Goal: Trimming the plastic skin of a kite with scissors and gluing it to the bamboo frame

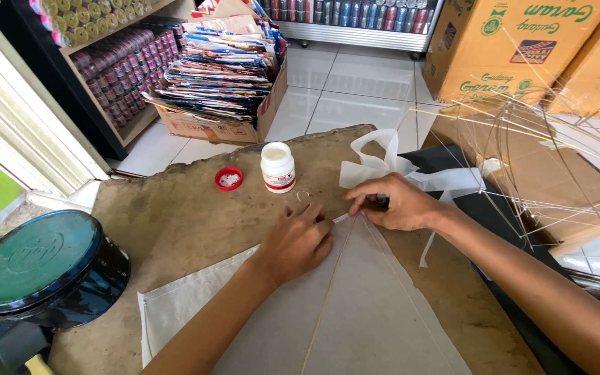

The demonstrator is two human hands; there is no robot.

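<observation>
Kite paper (pixel 355 305), pale grey and kite-shaped, lies flat on a worn brown tabletop (pixel 175 215) with its upper tip pointing away from the viewer. A thin bamboo spine (pixel 328 298) runs down the middle of the sheet to that tip. Both bare hands meet at the tip. The left hand (pixel 294 242) lies palm down on the paper, fingers half curled and pressing, holding nothing. The right hand (pixel 394 203) is closed in a pinch on the paper's tip, where a narrow edge looks folded over the stick.

The step in hand appears to be fixing the paper's tip to the spine. The next move likely calls for steady pressure along the fold while the sheet stays flat and centred on the stick.

Just beyond the hands stands a small white glue bottle (pixel 277 167), uncapped, with its red cap (pixel 228 178) lying beside it. White plastic strips (pixel 383 163) lie crumpled behind the right hand. Thin bamboo sticks (pixel 522 139) fan out at the right. A round dark tin (pixel 46 267) sits at the tabletop's left edge. Farther back, a cardboard box of packets (pixel 220 76) rests on the tiled floor.
</observation>
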